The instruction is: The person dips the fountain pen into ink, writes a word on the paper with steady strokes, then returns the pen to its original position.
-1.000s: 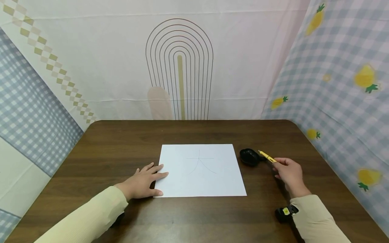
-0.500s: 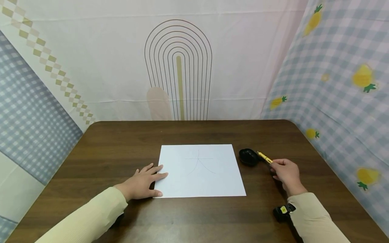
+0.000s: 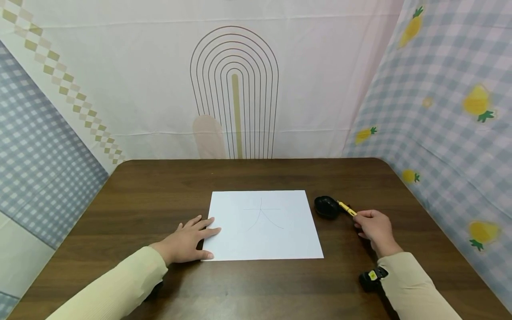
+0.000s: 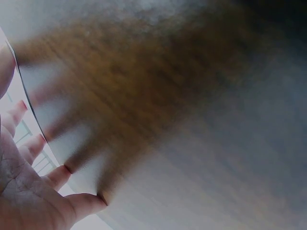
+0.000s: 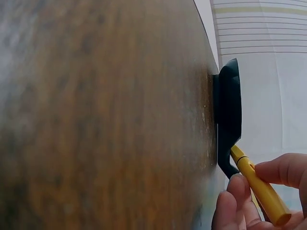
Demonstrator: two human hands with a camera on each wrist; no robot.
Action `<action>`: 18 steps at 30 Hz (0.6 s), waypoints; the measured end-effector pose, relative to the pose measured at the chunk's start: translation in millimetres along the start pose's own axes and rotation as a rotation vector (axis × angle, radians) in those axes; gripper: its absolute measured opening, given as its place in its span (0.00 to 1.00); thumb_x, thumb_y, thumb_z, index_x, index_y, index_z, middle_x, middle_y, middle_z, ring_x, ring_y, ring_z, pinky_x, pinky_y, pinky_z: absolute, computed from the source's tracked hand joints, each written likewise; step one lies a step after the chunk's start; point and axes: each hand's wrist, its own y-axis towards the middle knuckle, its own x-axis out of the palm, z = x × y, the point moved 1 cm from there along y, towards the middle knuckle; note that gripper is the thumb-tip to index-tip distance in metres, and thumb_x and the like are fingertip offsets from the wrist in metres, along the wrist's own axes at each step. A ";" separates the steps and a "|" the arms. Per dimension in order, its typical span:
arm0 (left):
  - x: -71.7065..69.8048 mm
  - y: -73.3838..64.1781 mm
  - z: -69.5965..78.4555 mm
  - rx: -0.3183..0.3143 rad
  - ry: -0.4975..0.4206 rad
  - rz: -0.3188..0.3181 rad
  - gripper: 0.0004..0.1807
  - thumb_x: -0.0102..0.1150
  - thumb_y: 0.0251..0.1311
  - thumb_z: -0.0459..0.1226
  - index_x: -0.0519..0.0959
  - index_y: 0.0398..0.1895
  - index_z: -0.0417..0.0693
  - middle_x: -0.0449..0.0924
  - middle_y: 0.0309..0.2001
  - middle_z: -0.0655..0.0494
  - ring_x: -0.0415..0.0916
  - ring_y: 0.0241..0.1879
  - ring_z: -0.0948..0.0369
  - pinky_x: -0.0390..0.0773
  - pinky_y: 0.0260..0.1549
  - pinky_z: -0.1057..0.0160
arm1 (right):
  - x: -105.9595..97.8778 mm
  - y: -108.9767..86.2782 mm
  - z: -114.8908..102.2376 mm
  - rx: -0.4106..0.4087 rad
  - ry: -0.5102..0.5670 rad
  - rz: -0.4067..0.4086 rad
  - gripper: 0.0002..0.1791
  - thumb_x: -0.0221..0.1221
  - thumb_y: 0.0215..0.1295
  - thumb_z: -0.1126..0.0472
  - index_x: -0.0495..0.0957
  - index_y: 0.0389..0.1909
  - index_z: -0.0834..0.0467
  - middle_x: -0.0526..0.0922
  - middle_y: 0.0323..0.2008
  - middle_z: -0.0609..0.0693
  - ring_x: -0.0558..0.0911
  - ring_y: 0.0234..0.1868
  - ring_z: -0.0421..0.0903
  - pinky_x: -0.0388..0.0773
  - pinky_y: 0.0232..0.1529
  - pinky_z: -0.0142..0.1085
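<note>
My left hand (image 3: 188, 241) lies with spread, straight fingers on the left edge of a white sheet of paper (image 3: 296, 242). Thin lines are drawn on the sheet: a horizontal stroke, a short upright one and two that fan out downward. My right hand (image 3: 376, 229) pinches a yellow pen (image 5: 261, 189) between thumb and fingers, right of the paper. A black spoon-like utensil (image 3: 327, 207) with a round bowl lies beside the sheet. The pen's front end is at the neck of this utensil (image 5: 229, 100); I cannot tell whether they touch. My right hand partly hides its handle.
The brown wooden table (image 3: 256, 289) has rounded far corners. A white cloth (image 3: 140, 80) with an arch print hangs behind it. Blue checked cloth (image 3: 440, 129) hangs along the right side. A black device (image 3: 371, 280) is strapped at my right wrist.
My right hand has moved slightly left and down with the pen, whose front end is now closer to the black utensil's bowl. The left hand stays on the paper.
</note>
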 end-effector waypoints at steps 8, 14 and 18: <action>0.4 -0.1 0.2 0.001 0.002 -0.001 0.39 0.63 0.55 0.57 0.68 0.70 0.57 0.54 0.74 0.47 0.45 0.72 0.37 0.48 0.56 0.23 | -1.2 2.6 2.7 0.003 -0.014 -0.031 0.19 0.54 0.65 0.64 0.70 0.53 0.71 0.76 0.42 0.58 0.77 0.30 0.37 0.80 0.29 0.35; 0.6 0.4 -0.2 0.007 0.003 0.004 0.39 0.63 0.56 0.57 0.68 0.70 0.57 0.54 0.74 0.47 0.45 0.72 0.37 0.48 0.56 0.22 | -4.2 3.3 2.2 0.004 -0.045 -0.056 0.19 0.54 0.65 0.64 0.70 0.53 0.71 0.77 0.41 0.58 0.78 0.30 0.38 0.80 0.29 0.35; 0.8 0.6 -0.7 0.002 0.002 0.002 0.39 0.63 0.55 0.58 0.68 0.70 0.57 0.54 0.74 0.47 0.45 0.72 0.38 0.48 0.56 0.23 | -6.0 4.7 0.7 -0.002 -0.078 -0.075 0.18 0.55 0.65 0.64 0.71 0.52 0.71 0.78 0.40 0.58 0.78 0.30 0.39 0.79 0.30 0.36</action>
